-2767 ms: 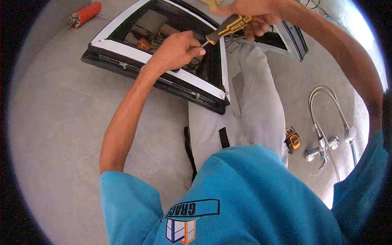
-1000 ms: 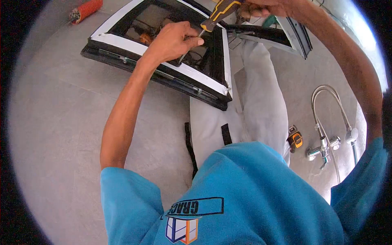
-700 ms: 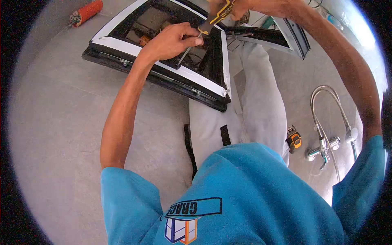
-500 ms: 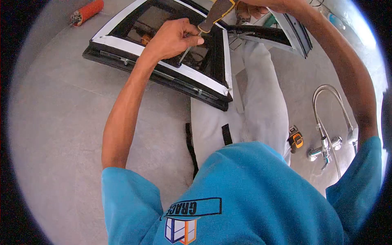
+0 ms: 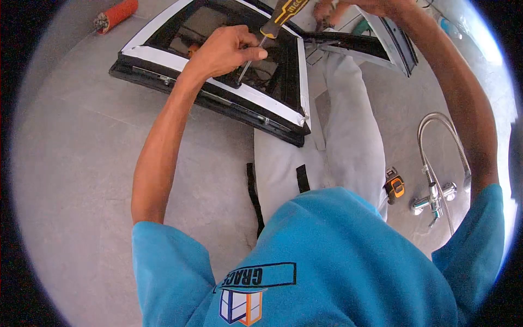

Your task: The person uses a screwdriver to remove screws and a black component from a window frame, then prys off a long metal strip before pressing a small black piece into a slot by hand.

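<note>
A screwdriver [image 5: 280, 19] with a yellow-and-black handle stands tilted, its tip against a dark spot on the near rail of a white-and-black window sash [image 5: 261, 97]. My left hand [image 5: 231, 50] pinches the metal shaft just below the handle. The sash lies over my left leg, with dark glass inside its frame. My right hand [image 5: 376, 6], partly cut off by the top edge, is to the right of the handle. Its visible fingers look stretched out and apart from the part of the handle that shows; the handle's end is out of view.
A second frame section [image 5: 400, 46] juts out on the right. A tape measure [image 5: 394, 185] lies beside my right leg. Farther right are a chrome mixer tap [image 5: 434, 200] and its hose. A red cylindrical object [image 5: 115, 16] sits at upper left on the grey floor [image 5: 87, 147].
The screwdriver handle has turned, and lettering on it now shows. My right hand has shifted right, away from the handle. My left hand has stayed almost in place on the shaft.
</note>
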The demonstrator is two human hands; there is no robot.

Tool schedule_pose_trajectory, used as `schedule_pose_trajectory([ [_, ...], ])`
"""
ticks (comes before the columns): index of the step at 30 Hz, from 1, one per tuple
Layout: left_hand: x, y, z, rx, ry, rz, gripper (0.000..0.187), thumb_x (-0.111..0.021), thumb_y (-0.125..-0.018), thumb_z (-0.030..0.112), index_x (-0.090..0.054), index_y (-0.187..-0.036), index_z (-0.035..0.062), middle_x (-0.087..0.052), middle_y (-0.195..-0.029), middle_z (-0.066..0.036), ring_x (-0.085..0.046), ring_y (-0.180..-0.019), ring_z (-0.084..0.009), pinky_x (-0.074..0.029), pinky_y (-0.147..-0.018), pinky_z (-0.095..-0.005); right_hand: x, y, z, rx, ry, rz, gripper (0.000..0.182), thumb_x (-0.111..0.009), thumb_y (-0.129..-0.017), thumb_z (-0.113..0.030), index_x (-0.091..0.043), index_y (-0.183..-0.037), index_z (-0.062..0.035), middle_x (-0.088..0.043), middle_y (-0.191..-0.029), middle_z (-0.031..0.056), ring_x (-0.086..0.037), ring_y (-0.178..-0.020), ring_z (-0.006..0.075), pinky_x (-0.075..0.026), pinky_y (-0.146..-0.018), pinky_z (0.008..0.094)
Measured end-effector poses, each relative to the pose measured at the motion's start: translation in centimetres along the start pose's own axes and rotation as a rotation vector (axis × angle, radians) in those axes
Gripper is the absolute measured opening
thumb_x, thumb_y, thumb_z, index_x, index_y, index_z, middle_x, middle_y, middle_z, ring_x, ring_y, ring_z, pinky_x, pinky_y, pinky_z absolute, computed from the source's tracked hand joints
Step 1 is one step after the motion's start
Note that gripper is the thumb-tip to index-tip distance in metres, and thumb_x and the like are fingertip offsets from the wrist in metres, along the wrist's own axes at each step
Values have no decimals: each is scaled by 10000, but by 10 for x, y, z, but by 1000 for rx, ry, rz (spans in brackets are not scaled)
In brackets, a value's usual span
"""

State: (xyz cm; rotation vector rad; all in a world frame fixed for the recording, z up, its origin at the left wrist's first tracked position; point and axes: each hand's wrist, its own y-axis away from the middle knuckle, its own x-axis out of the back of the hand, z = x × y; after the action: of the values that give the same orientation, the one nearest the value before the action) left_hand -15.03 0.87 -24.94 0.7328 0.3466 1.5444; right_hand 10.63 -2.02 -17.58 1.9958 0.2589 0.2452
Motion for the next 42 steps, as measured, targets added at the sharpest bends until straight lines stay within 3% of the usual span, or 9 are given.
schedule_pose_trajectory([
  [6,2,-3,16,101,-91,-82,264,-716,-766,253,-656,-855,12,-571,-810,-75,-548,-742,-195,-431,-668,-323,26,-11,-1,51,-77,-480,412,-578,-878,-350,-628,-770,45,-589,-716,100,-548,-659,139,-414,-493,251],
  [16,3,3,1,-72,-120,-52,257,-700,-766,250,-676,-918,43,-561,-865,-123,-551,-784,-255,-430,-704,-350,-3,-14,32,327,-184,-325,405,-584,-880,-306,-609,-1030,70,-648,-954,172,-615,-860,224,-506,-627,303],
  [18,5,3,10,-23,-129,-84,262,-699,-768,253,-677,-928,46,-562,-880,-125,-552,-796,-251,-429,-706,-350,-9,-3,14,-2,-237,-172,430,-522,-921,-330,-588,-1034,79,-636,-1027,195,-621,-914,260,-528,-687,312],
  [28,3,7,9,-26,-32,-80,288,-684,-766,288,-675,-890,28,-534,-774,-139,-539,-752,-311,-410,-684,-395,-13,2,17,306,4,-276,485,-567,-882,-417,-611,-1047,37,-645,-923,147,-615,-834,216,-509,-624,286],
  [30,3,8,11,8,-41,-72,280,-704,-761,273,-672,-885,24,-553,-810,-124,-550,-777,-286,-425,-702,-369,-40,20,14,491,-93,221,565,-597,-832,-512,-642,-1021,19,-624,-797,86,-577,-709,160,-478,-563,274],
  [34,1,2,5,-54,-131,-8,291,-751,-727,264,-663,-862,21,-563,-817,-105,-559,-770,-243,-439,-704,-341,3,-6,21,154,-16,-75,575,-570,-836,-549,-667,-996,-5,-606,-738,58,-533,-645,136,-443,-516,274],
  [36,-2,0,11,-65,-179,-27,303,-751,-726,271,-663,-871,20,-560,-814,-102,-561,-767,-229,-441,-702,-334,26,2,4,121,-22,-627,583,-533,-852,-567,-675,-971,-14,-622,-752,73,-533,-651,140,-423,-498,271],
  [39,-3,3,17,-38,-202,-29,309,-749,-728,278,-656,-864,17,-559,-816,-93,-562,-762,-202,-444,-690,-320,1,-17,28,203,153,-137,509,-586,-846,-505,-677,-946,-14,-623,-746,69,-535,-654,136,-417,-518,263],
  [42,-4,5,10,-20,-91,15,295,-749,-729,276,-636,-814,17,-559,-803,-79,-552,-733,-184,-438,-662,-310,8,-7,29,406,141,-223,438,-655,-819,-427,-667,-953,-10,-614,-738,58,-531,-651,131,-413,-543,264],
])
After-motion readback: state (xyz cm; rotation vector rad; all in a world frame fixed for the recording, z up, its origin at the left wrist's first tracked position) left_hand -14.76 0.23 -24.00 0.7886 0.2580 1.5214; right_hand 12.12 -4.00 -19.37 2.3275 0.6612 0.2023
